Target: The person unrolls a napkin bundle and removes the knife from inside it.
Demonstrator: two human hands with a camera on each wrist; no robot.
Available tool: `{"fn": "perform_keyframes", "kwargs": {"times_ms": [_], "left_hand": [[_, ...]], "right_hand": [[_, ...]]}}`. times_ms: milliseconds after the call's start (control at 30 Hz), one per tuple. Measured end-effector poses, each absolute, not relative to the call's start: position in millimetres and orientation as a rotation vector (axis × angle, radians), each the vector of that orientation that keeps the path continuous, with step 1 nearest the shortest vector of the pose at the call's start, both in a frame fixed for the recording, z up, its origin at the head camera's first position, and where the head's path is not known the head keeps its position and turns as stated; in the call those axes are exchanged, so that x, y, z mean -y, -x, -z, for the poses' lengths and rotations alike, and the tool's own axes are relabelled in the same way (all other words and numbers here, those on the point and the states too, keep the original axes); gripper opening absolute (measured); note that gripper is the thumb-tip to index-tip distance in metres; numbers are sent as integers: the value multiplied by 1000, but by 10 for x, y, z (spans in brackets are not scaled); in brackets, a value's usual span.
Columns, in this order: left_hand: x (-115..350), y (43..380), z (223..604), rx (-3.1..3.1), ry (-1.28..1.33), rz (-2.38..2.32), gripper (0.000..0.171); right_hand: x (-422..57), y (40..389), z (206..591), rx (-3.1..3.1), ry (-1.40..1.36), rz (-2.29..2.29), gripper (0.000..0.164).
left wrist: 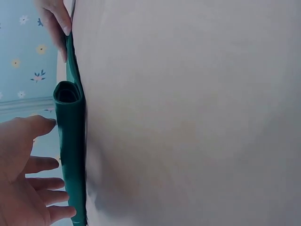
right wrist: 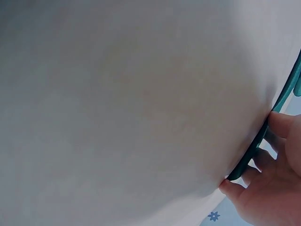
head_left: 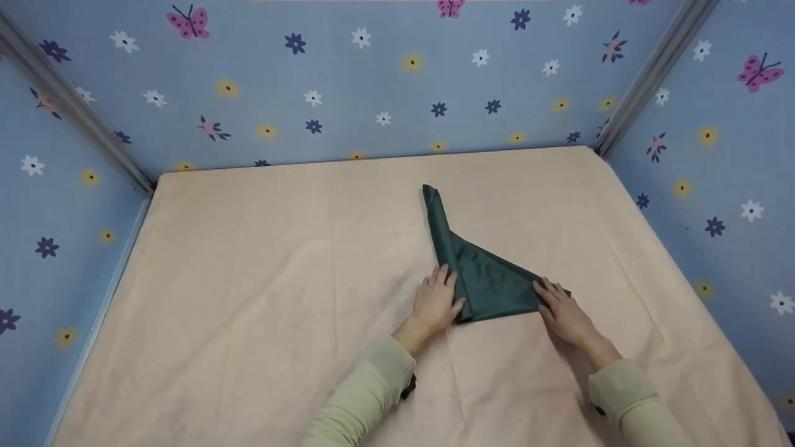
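Observation:
A dark green satin cloth [head_left: 497, 282] lies on the table, folded into a rough triangle. Its left side is rolled into a tube [left wrist: 72, 141] that points toward the back, and the spiral end of the roll shows in the left wrist view. My left hand [head_left: 436, 301] rests against the near part of this roll, fingers spread and thumb near the front end. On the cloth's right corner lies my right hand [head_left: 566, 315], with its fingers on top and its thumb [right wrist: 281, 123] touching the front edge. The undersides of the fingers on the cloth are partly hidden.
A peach cloth [head_left: 248, 279] with soft wrinkles covers the table. Blue panels [head_left: 348, 81] printed with flowers and butterflies stand behind it and at both sides. Grey metal posts [head_left: 658, 74] mark the back corners.

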State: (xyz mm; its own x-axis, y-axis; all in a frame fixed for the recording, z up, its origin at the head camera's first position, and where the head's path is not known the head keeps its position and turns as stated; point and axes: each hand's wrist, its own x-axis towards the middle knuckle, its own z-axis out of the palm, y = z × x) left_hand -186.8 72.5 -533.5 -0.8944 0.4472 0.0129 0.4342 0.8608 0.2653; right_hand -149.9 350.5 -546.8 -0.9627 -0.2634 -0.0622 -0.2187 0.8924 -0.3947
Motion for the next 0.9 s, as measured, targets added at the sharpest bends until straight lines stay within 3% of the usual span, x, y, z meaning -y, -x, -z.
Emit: {"fn": "perform_keyframes", "kwargs": {"times_ms": [900], "left_hand": [[-935,2016,5504,-2959,-857,-353,59]], "right_hand": [[-3503,1500,5477,-2958,377,591,47]]}}
